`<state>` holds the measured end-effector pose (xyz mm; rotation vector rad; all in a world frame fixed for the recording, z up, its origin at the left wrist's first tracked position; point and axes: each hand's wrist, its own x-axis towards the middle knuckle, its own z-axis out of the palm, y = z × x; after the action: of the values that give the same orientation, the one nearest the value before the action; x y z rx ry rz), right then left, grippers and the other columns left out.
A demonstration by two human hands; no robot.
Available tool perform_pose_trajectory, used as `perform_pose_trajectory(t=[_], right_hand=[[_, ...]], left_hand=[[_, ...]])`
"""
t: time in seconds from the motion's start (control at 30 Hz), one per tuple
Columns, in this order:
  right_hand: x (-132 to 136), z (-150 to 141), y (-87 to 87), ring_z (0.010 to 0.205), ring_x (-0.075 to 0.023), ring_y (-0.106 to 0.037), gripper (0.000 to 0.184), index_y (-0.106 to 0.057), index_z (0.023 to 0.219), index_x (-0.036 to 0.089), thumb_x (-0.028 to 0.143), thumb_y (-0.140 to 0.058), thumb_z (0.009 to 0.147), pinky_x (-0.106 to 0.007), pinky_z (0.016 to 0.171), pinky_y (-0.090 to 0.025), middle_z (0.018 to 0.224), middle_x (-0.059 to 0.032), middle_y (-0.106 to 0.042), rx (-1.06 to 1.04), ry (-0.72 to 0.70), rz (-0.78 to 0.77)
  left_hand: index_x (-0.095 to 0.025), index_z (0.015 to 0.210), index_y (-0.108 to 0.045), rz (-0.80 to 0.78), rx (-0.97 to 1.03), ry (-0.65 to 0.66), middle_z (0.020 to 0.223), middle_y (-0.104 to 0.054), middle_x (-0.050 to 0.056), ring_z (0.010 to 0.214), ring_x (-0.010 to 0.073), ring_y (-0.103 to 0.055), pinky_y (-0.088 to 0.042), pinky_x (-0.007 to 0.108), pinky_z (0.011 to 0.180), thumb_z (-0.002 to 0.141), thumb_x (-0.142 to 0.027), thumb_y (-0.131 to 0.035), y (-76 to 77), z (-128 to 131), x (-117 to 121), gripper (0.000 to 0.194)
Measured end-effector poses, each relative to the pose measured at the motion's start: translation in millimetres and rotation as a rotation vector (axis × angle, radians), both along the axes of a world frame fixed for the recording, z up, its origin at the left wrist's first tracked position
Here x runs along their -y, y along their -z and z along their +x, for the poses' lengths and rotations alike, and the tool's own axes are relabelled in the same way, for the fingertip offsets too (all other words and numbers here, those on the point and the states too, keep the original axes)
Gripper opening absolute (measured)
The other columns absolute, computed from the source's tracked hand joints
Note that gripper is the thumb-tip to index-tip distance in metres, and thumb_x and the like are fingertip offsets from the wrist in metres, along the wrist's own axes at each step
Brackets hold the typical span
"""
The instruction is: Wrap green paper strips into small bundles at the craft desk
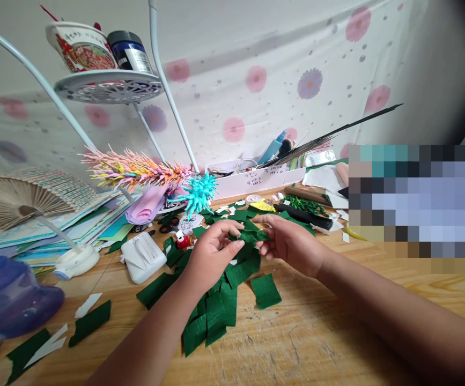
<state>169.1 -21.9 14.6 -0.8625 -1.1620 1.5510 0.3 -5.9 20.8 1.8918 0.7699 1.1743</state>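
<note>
Head view: two hands, one green crepe piece (252,235) between them, above the counter (308,321). Left hand's (218,246) grip pinches one end; right hand (290,241) at the other, pinch or not, can't tell. One loose green square (266,291) nearby; overlapping green pile (216,311) below, too many to count, partly blocked by left forearm. Also one white case (144,257), one fan (23,198), one bowl (85,48), one jar (128,51).
</note>
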Motion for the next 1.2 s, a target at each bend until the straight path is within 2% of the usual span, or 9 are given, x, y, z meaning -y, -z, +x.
perform_pose_trajectory(t=[0.1, 0.17, 0.23, 0.33, 0.5, 0.8, 0.9, 1.03, 1.2], right_hand=[[1.7, 6.1, -3.4, 0.074, -0.014, -0.049, 0.022, -0.046, 0.092, 0.021, 0.038, -0.04, 0.08, -0.027, 0.062, -0.039, 0.082, -0.0015, -0.049, 0.307, 0.263, 0.401], [4.8, 7.9, -6.7, 0.083, -0.0162, -0.046, 0.017, -0.048, 0.089, 0.02, 0.032, -0.048, 0.076, -0.03, 0.072, -0.037, 0.087, -0.0028, -0.049, 0.526, 0.365, 0.695], [8.7, 7.0, -9.7, 0.086, -0.0175, -0.045, 0.014, -0.049, 0.086, 0.019, 0.027, -0.052, 0.074, -0.032, 0.077, -0.036, 0.087, -0.0038, -0.049, 0.669, 0.378, 0.883], [13.5, 2.8, -12.0, 0.089, -0.018, -0.045, 0.014, -0.051, 0.085, 0.019, 0.025, -0.054, 0.074, -0.032, 0.079, -0.036, 0.089, -0.0053, -0.05, 0.769, 0.34, 1.016], [14.4, 0.0, -10.8, 0.093, -0.0182, -0.045, 0.015, -0.052, 0.088, 0.019, 0.02, -0.055, 0.073, -0.033, 0.081, -0.036, 0.093, -0.0057, -0.05, 0.85, 0.307, 1.09], [10.6, 0.2, -6.8, 0.094, -0.0181, -0.045, 0.013, -0.054, 0.086, 0.019, 0.022, -0.056, 0.073, -0.033, 0.082, -0.037, 0.096, -0.0061, -0.05, 0.796, 0.282, 1.051], [10.2, 0.9, -7.9, 0.095, -0.0194, -0.046, 0.01, -0.055, 0.081, 0.02, 0.019, -0.055, 0.071, -0.035, 0.082, -0.037, 0.096, -0.0064, -0.05, 0.785, 0.314, 1.021], [9.6, 3.8, -8.4, 0.096, -0.0206, -0.045, 0.009, -0.055, 0.079, 0.02, 0.018, -0.054, 0.071, -0.036, 0.081, -0.038, 0.098, -0.0066, -0.05, 0.8, 0.361, 1.014], [11.0, 5.1, -8.9, 0.097, -0.021, -0.043, 0.009, -0.055, 0.081, 0.021, 0.017, -0.052, 0.073, -0.037, 0.082, -0.036, 0.1, -0.0069, -0.049, 0.915, 0.33, 1.155]], left_hand=[[-0.017, 0.075, -0.048, 0.052, -0.003, -0.036, 0.093, -0.052, 0.004, 0.09, 0.0153, -0.049, -0.04, 0.026, 0.074, 0.07, -0.011, -0.051, -0.6, -0.3, -0.1, 0.008], [-0.017, 0.075, -0.049, 0.072, -0.027, -0.052, 0.095, -0.051, 0.005, 0.091, 0.0162, -0.049, -0.041, 0.027, 0.074, 0.071, -0.012, -0.051, -1.3, 0.5, 1.6, 0.007], [-0.017, 0.075, -0.049, 0.104, -0.044, -0.057, 0.097, -0.05, 0.005, 0.093, 0.0172, -0.048, -0.042, 0.028, 0.076, 0.071, -0.012, -0.051, -1.9, 1.7, 3.9, 0.007], [-0.018, 0.074, -0.049, 0.172, -0.047, -0.049, 0.097, -0.049, 0.005, 0.097, 0.0179, -0.046, -0.041, 0.029, 0.078, 0.07, -0.01, -0.05, -1.8, 3.7, 7.0, 0.009], [-0.018, 0.075, -0.051, 0.19, -0.07, -0.017, 0.098, -0.048, 0.006, 0.098, 0.0185, -0.046, -0.041, 0.03, 0.079, 0.07, -0.008, -0.049, -0.2, 5.4, 9.2, 0.011], [-0.019, 0.078, -0.055, 0.203, -0.116, -0.005, 0.098, -0.046, 0.005, 0.101, 0.0175, -0.044, -0.041, 0.026, 0.078, 0.071, -0.006, -0.047, -0.7, 6.0, 11.9, 0.016], [-0.021, 0.088, -0.051, 0.187, -0.109, -0.05, 0.104, -0.044, 0.005, 0.099, 0.0176, -0.044, -0.041, 0.026, 0.075, 0.072, -0.01, -0.048, 0.8, 4.1, 9.6, 0.02], [-0.024, 0.102, -0.038, -0.041, -0.03, -0.067, 0.105, -0.045, 0.005, 0.086, 0.0143, -0.05, -0.042, 0.025, 0.068, 0.073, -0.024, -0.051, -2.0, -2.3, 4.3, 0.031], [-0.016, 0.094, -0.046, -0.399, -0.066, 0.103, 0.067, -0.052, 0.0, 0.054, 0.0093, -0.05, -0.037, 0.02, 0.049, 0.077, -0.046, -0.039, -8.8, -2.6, 6.0, 0.035]])
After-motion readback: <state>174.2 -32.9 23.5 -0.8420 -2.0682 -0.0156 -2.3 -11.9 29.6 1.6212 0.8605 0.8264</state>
